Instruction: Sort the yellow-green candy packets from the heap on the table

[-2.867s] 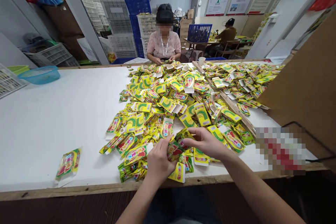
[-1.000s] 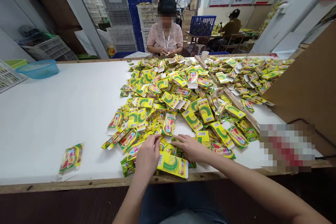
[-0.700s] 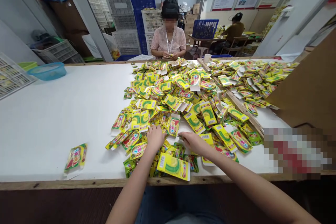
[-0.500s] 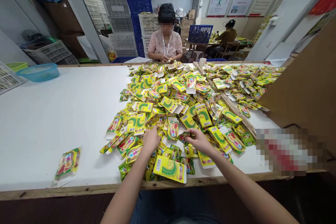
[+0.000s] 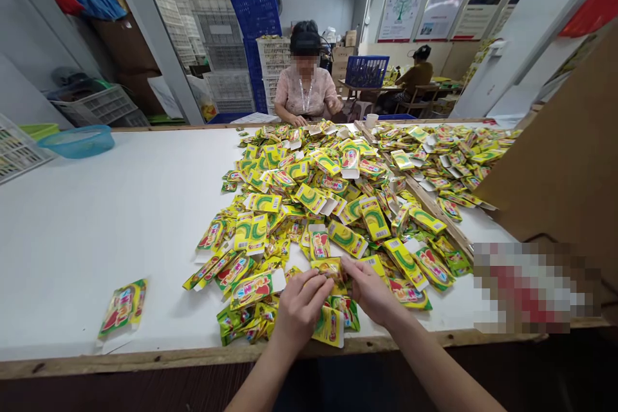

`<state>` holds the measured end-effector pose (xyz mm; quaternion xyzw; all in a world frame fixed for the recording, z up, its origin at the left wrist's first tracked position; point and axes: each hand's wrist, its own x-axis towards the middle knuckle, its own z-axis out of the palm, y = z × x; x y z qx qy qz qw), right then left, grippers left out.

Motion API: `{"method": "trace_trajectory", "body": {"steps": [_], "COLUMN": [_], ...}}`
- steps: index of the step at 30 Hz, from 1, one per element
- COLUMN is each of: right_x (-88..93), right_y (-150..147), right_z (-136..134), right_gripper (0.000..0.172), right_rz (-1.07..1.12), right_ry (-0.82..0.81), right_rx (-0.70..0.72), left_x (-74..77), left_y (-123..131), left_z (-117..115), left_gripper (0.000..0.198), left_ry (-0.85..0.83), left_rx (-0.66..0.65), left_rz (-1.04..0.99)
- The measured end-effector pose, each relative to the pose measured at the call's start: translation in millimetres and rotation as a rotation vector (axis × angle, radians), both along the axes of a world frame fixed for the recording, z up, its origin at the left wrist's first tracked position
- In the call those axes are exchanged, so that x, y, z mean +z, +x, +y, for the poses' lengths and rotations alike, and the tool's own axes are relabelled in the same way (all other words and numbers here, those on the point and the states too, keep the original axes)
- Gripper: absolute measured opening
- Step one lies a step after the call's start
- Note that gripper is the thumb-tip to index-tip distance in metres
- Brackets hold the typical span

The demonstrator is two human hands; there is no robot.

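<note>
One yellow pack (image 5: 328, 265) sits at the fingertips of two bare hands, low over the near edge of a heap. The left hand (image 5: 302, 302) bunches its fingers over the pack's near side; the right hand (image 5: 369, 291) pinches its right end. Whether it is a pouch or a carton is unclear. The step in hand looks like two-handed fingering of this pack; the next move calls for both hands to keep a light, steady grip above the loose pieces.

Just beyond the hands stands a carton with a raised white flap (image 5: 319, 244); just left of them lies a long printed carton (image 5: 253, 290). Green pouches (image 5: 346, 313) lie beneath the right hand. The heap (image 5: 290, 167) stretches away across a white counter (image 5: 145, 206), with a person (image 5: 306, 93) facing the hands from the far side.
</note>
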<state>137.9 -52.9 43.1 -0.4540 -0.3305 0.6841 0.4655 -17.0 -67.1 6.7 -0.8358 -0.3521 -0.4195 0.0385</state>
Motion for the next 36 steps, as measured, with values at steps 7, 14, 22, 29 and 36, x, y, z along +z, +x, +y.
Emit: {"method": "trace_trajectory", "body": {"steps": [7, 14, 22, 29, 36], "right_x": [-19.1, -25.1, 21.6, 56.8, 52.2], "right_y": [42.5, 59.2, 35.9, 24.4, 25.2], "right_z": [-15.3, -16.9, -10.0, -5.8, 1.6], "right_gripper": [0.045, 0.049, 0.037, 0.017, 0.018], "right_rz": [-0.272, -0.468, -0.556, -0.999, -0.941], "right_ry": [0.074, 0.199, 0.505, 0.908, 0.663], "right_rx": [-0.235, -0.318, -0.493, -0.159, -0.01], "left_x": [16.5, 20.5, 43.6, 38.9, 30.9], "left_y": [25.6, 55.1, 26.3, 20.2, 22.9], "left_z": [25.8, 95.6, 34.2, 15.6, 8.5], "left_gripper": [0.046, 0.061, 0.041, 0.04, 0.041], "left_ry": [-0.596, -0.999, -0.548, -0.353, -0.352], "left_rx": [0.122, 0.594, 0.28, 0.383, 0.268], "left_rz": [-0.049, 0.301, 0.116, 0.137, 0.113]}}
